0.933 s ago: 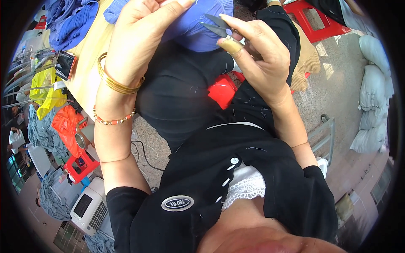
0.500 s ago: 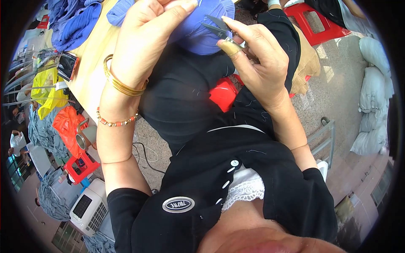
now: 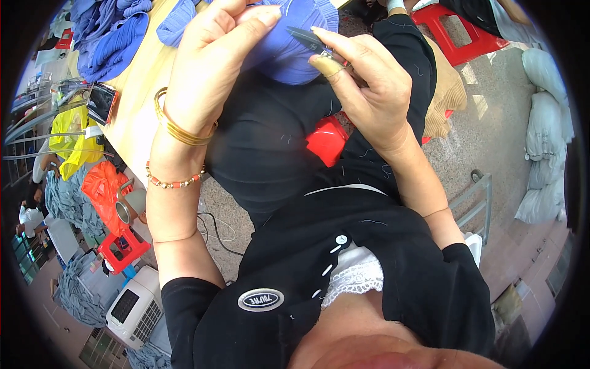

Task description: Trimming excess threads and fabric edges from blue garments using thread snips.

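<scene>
At the top of the view a blue ribbed knit garment [image 3: 295, 58] lies over my lap and the table edge. My left hand [image 3: 215, 55] is closed in front of it, thumb and fingertips pressed together at the upper edge. What the pinch holds is too small to make out. My right hand [image 3: 372, 86] grips small dark thread snips [image 3: 305, 40], their blades together and pointing at the left fingertips over the blue knit. A yellowish cover [image 3: 326, 64] wraps the right thumb's tip.
More blue knit garments [image 3: 114, 49] are heaped on the wooden table [image 3: 132, 98] at left. Beyond its edge are a yellow bag [image 3: 70, 135], a red bag [image 3: 101, 190], a metal mug [image 3: 129, 206] and a red stool [image 3: 123, 251]. White sacks [image 3: 544, 129] line the right side.
The snips' blades have gone from apart to together. My right hand has moved slightly left, toward the left fingertips. My left hand stays pinched at nearly the same place.
</scene>
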A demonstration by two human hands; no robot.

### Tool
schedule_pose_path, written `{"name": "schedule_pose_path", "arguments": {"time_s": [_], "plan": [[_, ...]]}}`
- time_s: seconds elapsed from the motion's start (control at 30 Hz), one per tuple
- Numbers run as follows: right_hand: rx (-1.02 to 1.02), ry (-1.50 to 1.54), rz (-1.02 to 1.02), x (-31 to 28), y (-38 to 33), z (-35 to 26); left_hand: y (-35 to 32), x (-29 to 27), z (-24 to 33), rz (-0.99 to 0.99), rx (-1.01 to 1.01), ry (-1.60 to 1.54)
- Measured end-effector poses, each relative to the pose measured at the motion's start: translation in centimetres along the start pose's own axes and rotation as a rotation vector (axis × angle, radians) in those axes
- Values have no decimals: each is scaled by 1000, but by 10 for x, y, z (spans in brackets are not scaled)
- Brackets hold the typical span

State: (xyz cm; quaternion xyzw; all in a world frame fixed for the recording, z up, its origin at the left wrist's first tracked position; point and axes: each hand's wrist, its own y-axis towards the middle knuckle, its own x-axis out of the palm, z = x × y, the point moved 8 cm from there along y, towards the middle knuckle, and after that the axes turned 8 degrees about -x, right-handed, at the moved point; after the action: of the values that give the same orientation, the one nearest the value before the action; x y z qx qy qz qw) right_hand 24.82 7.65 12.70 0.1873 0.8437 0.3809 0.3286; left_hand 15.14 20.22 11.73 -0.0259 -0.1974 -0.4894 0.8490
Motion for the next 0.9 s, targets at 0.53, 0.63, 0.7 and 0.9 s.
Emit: {"name": "schedule_pose_path", "arguments": {"time_s": [0.53, 0.63, 0.7, 0.9], "plan": [[637, 934, -17, 26, -19, 52, -5, 24, 13, -442, 117, -212], [805, 924, 40, 12, -13, 52, -21, -7, 15, 138, -408, 533], [815, 815, 67, -4, -6, 51, -24, -19, 18, 133, -433, 583], [701, 776, 164, -15, -8, 69, -23, -11, 11, 57, -456, 567]]}}
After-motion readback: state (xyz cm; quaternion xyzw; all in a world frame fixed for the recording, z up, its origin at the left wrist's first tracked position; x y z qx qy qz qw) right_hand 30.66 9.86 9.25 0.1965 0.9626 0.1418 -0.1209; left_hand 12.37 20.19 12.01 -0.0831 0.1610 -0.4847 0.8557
